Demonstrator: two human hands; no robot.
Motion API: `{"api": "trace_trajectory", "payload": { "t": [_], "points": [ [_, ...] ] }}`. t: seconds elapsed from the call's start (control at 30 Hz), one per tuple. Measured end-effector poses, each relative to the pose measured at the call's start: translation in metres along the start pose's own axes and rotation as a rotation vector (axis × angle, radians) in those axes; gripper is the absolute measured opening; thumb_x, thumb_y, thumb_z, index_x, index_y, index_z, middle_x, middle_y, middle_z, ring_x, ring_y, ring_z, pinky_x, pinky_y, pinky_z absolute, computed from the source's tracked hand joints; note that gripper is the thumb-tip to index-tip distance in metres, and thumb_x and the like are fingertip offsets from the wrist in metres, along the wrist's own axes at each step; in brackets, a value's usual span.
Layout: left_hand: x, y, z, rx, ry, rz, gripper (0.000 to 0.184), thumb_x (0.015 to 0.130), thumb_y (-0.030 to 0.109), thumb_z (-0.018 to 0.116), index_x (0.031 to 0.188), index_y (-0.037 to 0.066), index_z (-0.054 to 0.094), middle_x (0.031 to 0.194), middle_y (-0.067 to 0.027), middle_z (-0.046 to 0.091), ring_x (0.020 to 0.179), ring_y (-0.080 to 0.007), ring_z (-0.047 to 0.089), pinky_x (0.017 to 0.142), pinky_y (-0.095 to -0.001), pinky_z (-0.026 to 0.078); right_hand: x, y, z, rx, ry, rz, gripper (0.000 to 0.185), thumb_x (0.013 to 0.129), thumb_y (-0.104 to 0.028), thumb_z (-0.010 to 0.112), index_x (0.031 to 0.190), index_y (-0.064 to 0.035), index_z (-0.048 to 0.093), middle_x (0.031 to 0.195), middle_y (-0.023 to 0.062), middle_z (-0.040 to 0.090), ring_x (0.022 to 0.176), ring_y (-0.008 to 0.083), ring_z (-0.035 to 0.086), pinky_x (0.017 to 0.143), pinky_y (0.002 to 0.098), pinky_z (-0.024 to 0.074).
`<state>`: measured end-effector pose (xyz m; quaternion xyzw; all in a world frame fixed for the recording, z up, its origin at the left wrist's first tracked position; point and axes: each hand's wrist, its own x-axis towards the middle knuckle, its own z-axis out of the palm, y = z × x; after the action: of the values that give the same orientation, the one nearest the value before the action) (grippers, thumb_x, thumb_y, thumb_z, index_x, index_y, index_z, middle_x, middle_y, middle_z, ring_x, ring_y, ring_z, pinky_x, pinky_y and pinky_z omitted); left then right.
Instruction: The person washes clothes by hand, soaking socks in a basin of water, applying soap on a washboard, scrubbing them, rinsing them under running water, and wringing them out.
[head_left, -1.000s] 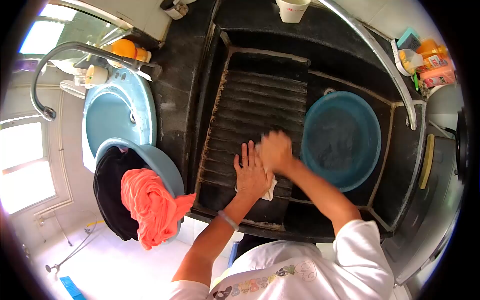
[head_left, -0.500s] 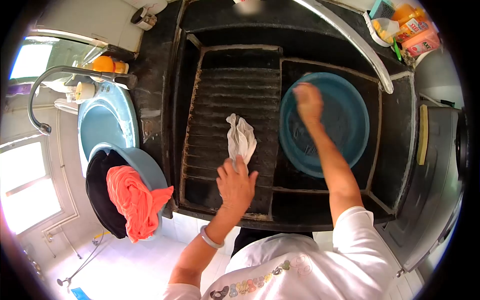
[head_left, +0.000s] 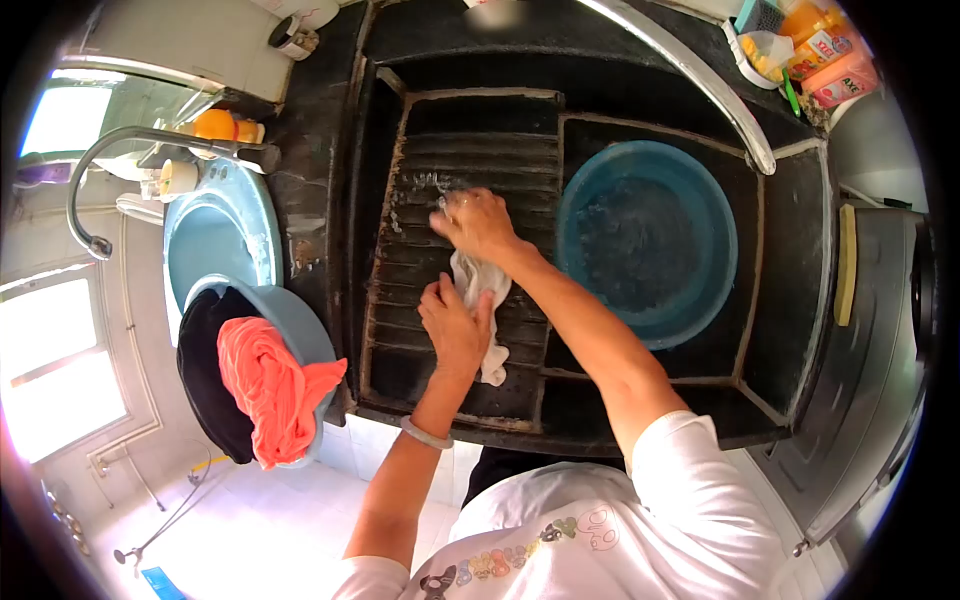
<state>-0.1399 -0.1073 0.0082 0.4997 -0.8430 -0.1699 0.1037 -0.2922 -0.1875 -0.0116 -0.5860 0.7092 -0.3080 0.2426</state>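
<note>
A crumpled white cloth [head_left: 493, 342] lies lengthwise on the dark ridged washboard [head_left: 430, 340]. My left hand [head_left: 455, 325] rests on the cloth's left side, its thumb and fingers around the fabric. Over the cloth's upper end is my right hand [head_left: 478, 225], fingers curled and partly blurred; whether it grips the cloth cannot be made out. Water splashes show on the ridges left of my right hand. To the right, a blue basin [head_left: 725, 240] of water stands in the dark sink.
A blue tub [head_left: 318, 340] at the left holds black and coral clothes [head_left: 262, 385]. Beyond it is a light blue washbasin [head_left: 270, 225] with a curved faucet [head_left: 120, 135]. A metal spout [head_left: 700, 85] reaches over the sink. Bottles [head_left: 835, 80] stand at the upper right.
My right hand dipped into the basin, then came left over the cloth. My left hand moved slightly up onto the cloth. The cloth's lower end now shows below my left hand.
</note>
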Motion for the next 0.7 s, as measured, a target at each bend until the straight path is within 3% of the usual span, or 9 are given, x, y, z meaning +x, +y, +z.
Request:
{"api": "trace_trajectory", "payload": {
  "t": [0.03, 0.1, 0.17, 0.27, 0.33, 0.4, 0.53, 0.67, 0.7],
  "points": [
    [-0.003, 0.001, 0.0, 0.099, -0.012, -0.026, 0.059, 0.089, 0.032, 0.06, 0.13, -0.005, 0.04, 0.124, -0.0281, 0.042, 0.113, -0.0431, 0.039, 0.09, -0.0514, 0.034, -0.023, 0.015, 0.033, -0.144, 0.289, -0.248, 0.035, 0.085, -0.035, 0.06, 0.077, -0.0028, 0.07, 0.099, 0.0122, 0.064, 0.108, 0.0352, 0.049, 0.089, 0.044, 0.0384],
    [-0.014, -0.001, 0.001, 0.135, -0.062, -0.002, 0.073, 0.084, 0.039, 0.062, 0.134, -0.005, 0.033, 0.136, -0.0275, 0.034, 0.122, -0.0411, 0.035, 0.096, -0.055, 0.027, -0.064, 0.0, 0.018, -0.057, 0.311, -0.212, 0.035, 0.084, -0.033, 0.062, 0.067, -0.0029, 0.07, 0.104, 0.0094, 0.062, 0.11, 0.0339, 0.046, 0.09, 0.0447, 0.0357],
    [-0.019, -0.01, 0.006, 0.164, -0.089, -0.003, 0.076, 0.084, 0.037, 0.061, 0.137, -0.006, 0.029, 0.142, -0.0281, 0.028, 0.129, -0.0407, 0.03, 0.1, -0.055, 0.024, -0.11, -0.02, 0.0, 0.134, 0.369, -0.027, 0.027, 0.078, -0.023, 0.068, 0.062, -0.0021, 0.066, 0.094, 0.0095, 0.062, 0.099, 0.0321, 0.05, 0.088, 0.044, 0.0374],
    [-0.017, -0.01, 0.018, 0.268, -0.184, 0.004, 0.077, 0.083, 0.035, 0.06, 0.138, -0.009, 0.028, 0.148, -0.0273, 0.023, 0.138, -0.0386, 0.021, 0.106, -0.0541, 0.019, -0.13, -0.006, 0.019, 0.153, 0.269, -0.475, 0.013, 0.071, -0.013, 0.068, 0.064, -0.0031, 0.063, 0.08, 0.0102, 0.059, 0.081, 0.0304, 0.055, 0.074, 0.0401, 0.0447],
    [-0.015, -0.005, 0.021, 0.196, -0.12, 0.032, 0.081, 0.083, 0.038, 0.059, 0.139, -0.01, 0.026, 0.147, -0.0286, 0.025, 0.139, -0.0395, 0.02, 0.108, -0.0548, 0.016, -0.045, 0.016, 0.033, -0.356, -0.052, -0.082, 0.015, 0.074, -0.016, 0.066, 0.067, -0.0035, 0.064, 0.077, 0.0098, 0.058, 0.078, 0.03, 0.055, 0.067, 0.0383, 0.0446],
    [-0.018, -0.005, 0.011, 0.173, -0.158, 0.056, 0.082, 0.083, 0.04, 0.058, 0.138, -0.012, 0.026, 0.145, -0.0308, 0.026, 0.137, -0.0415, 0.023, 0.107, -0.0561, 0.015, -0.006, 0.012, 0.033, -0.172, 0.381, -0.111, 0.029, 0.083, -0.028, 0.06, 0.068, -0.0032, 0.066, 0.082, 0.0099, 0.058, 0.083, 0.0297, 0.05, 0.069, 0.04, 0.0399],
    [-0.017, -0.008, -0.004, 0.155, -0.238, 0.052, 0.087, 0.08, 0.044, 0.06, 0.139, -0.012, 0.026, 0.146, -0.0311, 0.023, 0.138, -0.0414, 0.02, 0.108, -0.0567, 0.014, -0.064, -0.003, 0.02, -0.062, 0.274, 0.041, 0.036, 0.083, -0.037, 0.062, 0.067, -0.0045, 0.068, 0.086, 0.0105, 0.057, 0.084, 0.0299, 0.048, 0.072, 0.0417, 0.0381],
    [-0.016, -0.011, 0.006, 0.282, -0.256, 0.109, 0.082, 0.082, 0.041, 0.054, 0.139, -0.012, 0.027, 0.148, -0.0309, 0.019, 0.141, -0.0412, 0.014, 0.11, -0.0544, 0.013, -0.11, -0.024, 0.007, -0.009, 0.126, -0.3, 0.023, 0.079, -0.022, 0.061, 0.072, -0.0005, 0.066, 0.071, 0.0151, 0.055, 0.079, 0.0349, 0.058, 0.068, 0.0488, 0.0453],
    [-0.013, -0.006, 0.0, 0.196, -0.259, 0.079, 0.08, 0.083, 0.039, 0.054, 0.139, -0.012, 0.026, 0.148, -0.0309, 0.02, 0.14, -0.0414, 0.014, 0.109, -0.0547, 0.014, -0.08, 0.0, 0.021, -0.214, -0.103, -0.216, 0.022, 0.079, -0.023, 0.062, 0.072, -0.0022, 0.066, 0.071, 0.0148, 0.056, 0.079, 0.035, 0.059, 0.069, 0.0497, 0.0462]
  ]
}}
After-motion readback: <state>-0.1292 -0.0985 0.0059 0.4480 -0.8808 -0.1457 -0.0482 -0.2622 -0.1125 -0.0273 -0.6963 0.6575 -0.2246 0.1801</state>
